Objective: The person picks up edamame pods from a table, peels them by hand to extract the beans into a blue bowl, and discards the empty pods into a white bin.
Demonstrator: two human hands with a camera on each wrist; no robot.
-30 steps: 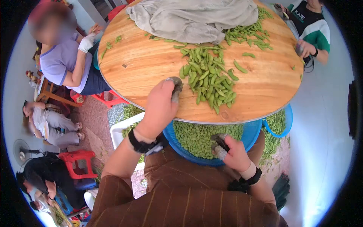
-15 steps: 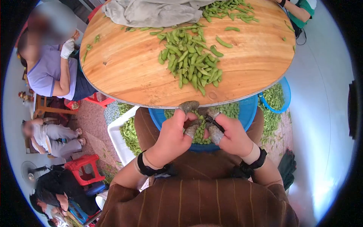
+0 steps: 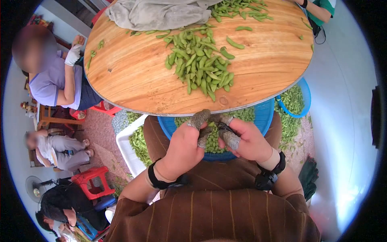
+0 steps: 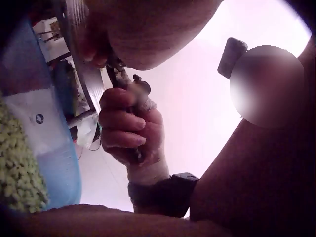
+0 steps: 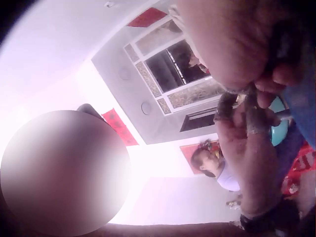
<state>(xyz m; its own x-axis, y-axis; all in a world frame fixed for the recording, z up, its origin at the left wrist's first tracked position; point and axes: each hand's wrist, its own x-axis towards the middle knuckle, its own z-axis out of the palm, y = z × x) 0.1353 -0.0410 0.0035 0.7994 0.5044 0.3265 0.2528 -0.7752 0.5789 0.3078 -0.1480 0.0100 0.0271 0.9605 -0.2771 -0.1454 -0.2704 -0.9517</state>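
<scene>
My left hand and right hand meet over a blue basin of shelled green beans, just below the table edge. Worn grey wrappings cover the thumb and a finger of each. The left fingertips pinch a green soybean pod, mostly hidden by the fingers. Curled fingers of the right hand grip a small dark hand tool; its handle shows in the left wrist view, but I cannot tell its exact kind. A loose heap of soybean pods lies ahead on the round wooden table.
A grey cloth covers part of the table's far side. Left of my legs stands a white tray of pods, and to the right a blue basket. Red stools and other people sit at left; another person's arm reaches in far right.
My left hand has left the table beside the pod heap and come down to the right hand over the basin. Over the last half second both hands stay together, fingers shifting slightly.
</scene>
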